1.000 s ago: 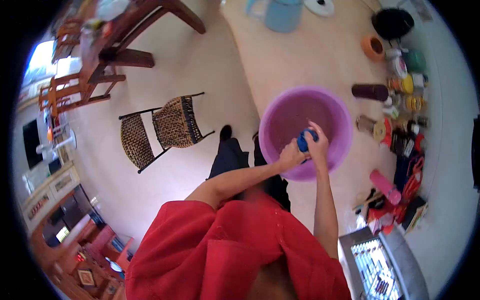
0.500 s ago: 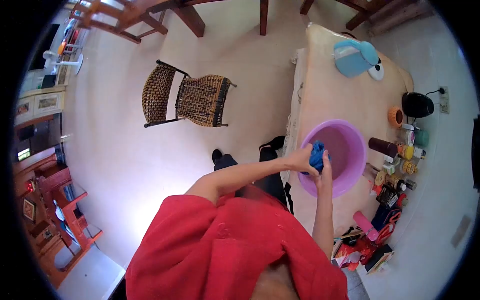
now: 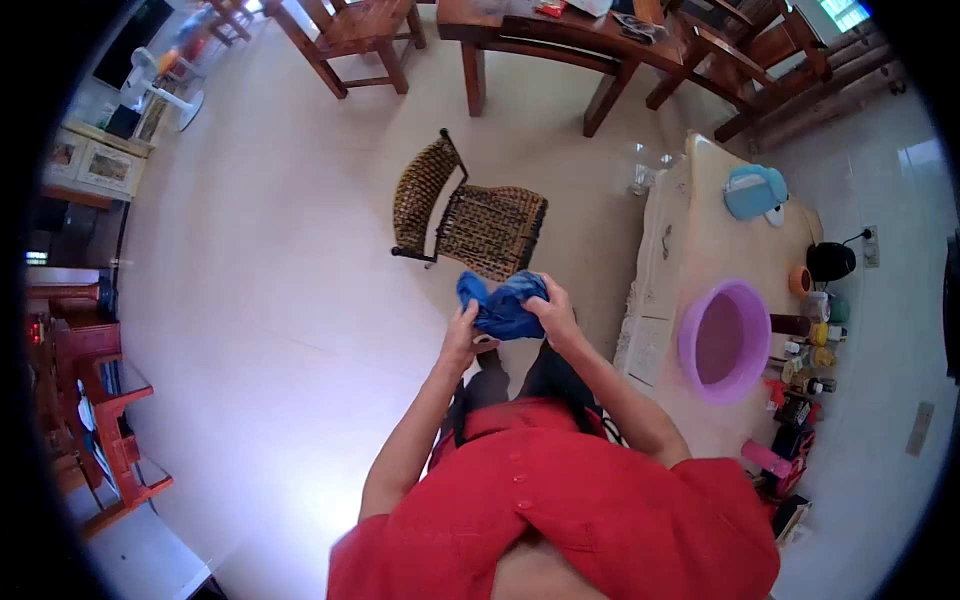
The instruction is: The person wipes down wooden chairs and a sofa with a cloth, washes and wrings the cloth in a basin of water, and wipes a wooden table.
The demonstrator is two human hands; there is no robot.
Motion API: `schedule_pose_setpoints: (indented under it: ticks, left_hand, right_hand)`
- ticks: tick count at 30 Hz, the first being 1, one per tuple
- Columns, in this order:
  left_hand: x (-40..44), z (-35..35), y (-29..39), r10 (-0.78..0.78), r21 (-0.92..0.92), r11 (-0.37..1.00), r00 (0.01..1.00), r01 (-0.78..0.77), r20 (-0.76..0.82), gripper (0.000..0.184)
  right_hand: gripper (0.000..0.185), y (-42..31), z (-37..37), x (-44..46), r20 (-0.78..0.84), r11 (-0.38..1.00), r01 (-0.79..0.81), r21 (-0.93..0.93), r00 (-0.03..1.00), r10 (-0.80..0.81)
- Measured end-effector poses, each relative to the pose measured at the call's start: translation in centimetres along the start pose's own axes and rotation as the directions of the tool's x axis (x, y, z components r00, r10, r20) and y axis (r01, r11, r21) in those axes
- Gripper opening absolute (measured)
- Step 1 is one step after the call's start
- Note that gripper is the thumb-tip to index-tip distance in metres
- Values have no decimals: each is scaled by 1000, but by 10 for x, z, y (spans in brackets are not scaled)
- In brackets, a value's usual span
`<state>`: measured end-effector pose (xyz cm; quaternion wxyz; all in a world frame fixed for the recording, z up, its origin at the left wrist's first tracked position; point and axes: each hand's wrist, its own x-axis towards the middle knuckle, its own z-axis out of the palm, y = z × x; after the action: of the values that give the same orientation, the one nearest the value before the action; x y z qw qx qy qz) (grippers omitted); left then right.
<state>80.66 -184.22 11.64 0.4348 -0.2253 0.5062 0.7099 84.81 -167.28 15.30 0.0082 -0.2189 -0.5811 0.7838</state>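
A crumpled blue cloth point(image 3: 508, 308) hangs between my two hands in front of my body, partly unfolded. My left hand point(image 3: 463, 330) pinches its left end, where a small tuft sticks up. Gripping the right side is my right hand point(image 3: 553, 312), fingers closed over the fabric. Just beyond the cloth stands a woven wicker chair point(image 3: 492, 228) with a dark frame. The purple basin point(image 3: 690, 345) sits on the cabinet to my right, apart from both hands.
On the cabinet top point(image 3: 690, 240) are a light-blue jug point(image 3: 752, 195), a black appliance point(image 3: 830, 262) and several jars along the wall. A wooden table point(image 3: 560, 38) and wooden chairs stand at the far side. Wooden furniture point(image 3: 95, 360) lines the left.
Both hands have moved left, away from above the basin, carrying the blue cloth. It was a tight bundle and is now looser and spread between the hands. My view has turned toward the chair.
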Motion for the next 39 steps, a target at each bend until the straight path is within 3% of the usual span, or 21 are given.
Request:
schedule_pose_setpoints:
  ticks: [3, 5, 7, 9, 10, 15, 17, 18, 19, 21, 24, 27, 29, 31, 33, 35, 37, 39]
  left_hand:
    - [-17, -50, 25, -4, 78, 997, 1000, 4, 2, 42]
    - [-23, -69, 37, 9, -19, 1000, 999, -8, 36, 35]
    - [-33, -81, 50, 168, -184, 973, 976, -141, 140, 46]
    - [-31, -93, 67, 206, -168, 968, 973, -187, 105, 51]
    - [-28, -99, 76, 244, -153, 961, 967, -232, 67, 57]
    - [-5, -150, 138, 222, -156, 967, 967, -202, 124, 58]
    - [9, -172, 159, 236, -276, 946, 946, -171, 222, 61]
    - [11, -179, 169, 204, -256, 956, 955, -146, 217, 61]
    - [16, -184, 181, 226, -299, 943, 941, -146, 252, 61]
    - [17, -191, 206, 252, -360, 921, 932, -149, 260, 64]
    - [37, -219, 225, 122, -445, 894, 985, -55, 124, 63]
    - [48, -229, 253, 54, -502, 865, 994, 0, 93, 61]
    - [59, -242, 272, 20, -443, 896, 997, 15, 74, 62]
    - [79, -262, 293, -45, -469, 881, 997, 69, 61, 62]
    - [96, -275, 320, -100, -399, 909, 993, 119, 69, 62]
    - [108, -280, 351, -138, -322, 933, 987, 158, 86, 62]
    - [119, -278, 380, -186, -217, 957, 981, 193, 53, 61]
    - [136, -278, 402, -204, -151, 966, 978, 209, 47, 62]
  right_hand:
    - [31, -10, 59, 15, 73, 996, 35, -84, 997, -28]
    - [43, -15, 92, 24, 78, 936, 78, -343, 995, -55]
    - [45, -11, 116, 36, 134, 903, 112, -415, 989, -61]
    - [41, -4, 140, 51, 254, 841, 219, -494, 962, -101]
    - [41, -2, 150, 61, 328, 778, 217, -589, 945, -15]
    - [41, 9, 206, 101, 371, 799, 278, -533, 926, -75]
    - [43, 30, 222, 129, 305, 944, 211, -252, 943, -130]
    - [46, 32, 229, 140, 282, 997, -29, -73, 958, 48]
    - [45, 27, 240, 149, 260, 999, -47, 6, 965, 44]
    - [46, 36, 258, 177, 246, 986, -30, -166, 967, 71]
    - [49, 22, 291, 204, 213, 975, -221, -29, 952, 222]
    - [50, 27, 312, 235, 175, 944, -298, -142, 931, 320]
    - [48, 33, 317, 251, 212, 945, -304, -122, 922, 324]
    - [53, 29, 320, 268, 378, 921, -388, -44, 847, 375]
    - [62, 27, 316, 280, 245, 904, -417, -97, 870, 427]
    - [48, 58, 304, 301, -7, 941, -308, -138, 951, 310]
    - [53, 128, 273, 332, -316, 913, -307, -269, 923, 218]
    - [66, 103, 265, 335, -547, 674, -550, -493, 798, 252]
